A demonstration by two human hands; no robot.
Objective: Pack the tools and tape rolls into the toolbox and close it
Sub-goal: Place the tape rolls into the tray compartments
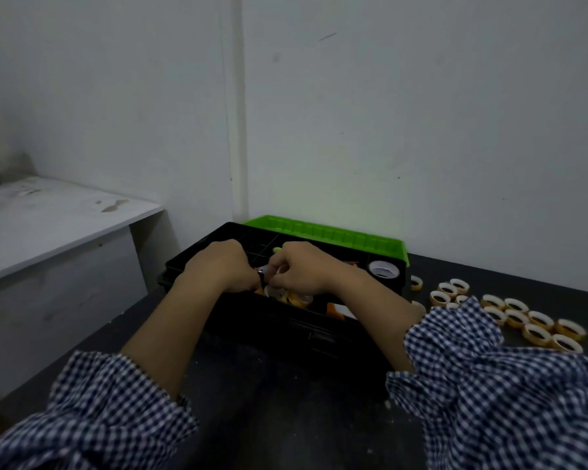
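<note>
A black toolbox point(197, 259) stands open on the dark table, its green lid point(336, 234) tipped back against the wall. My left hand point(223, 266) and my right hand point(302, 271) are both inside the box with fingers curled, meeting over a small metallic tool point(262, 270) that they pinch between them. Orange and white items point(294, 300) lie in the box under my hands. A white tape roll point(384, 269) sits in the box's right end compartment. Several small tape rolls point(516, 317) lie on the table to the right of the box.
A white shelf point(48, 225) stands to the left, higher than the table. The wall is close behind the toolbox. The dark table point(286, 401) stretches toward me between my checked sleeves.
</note>
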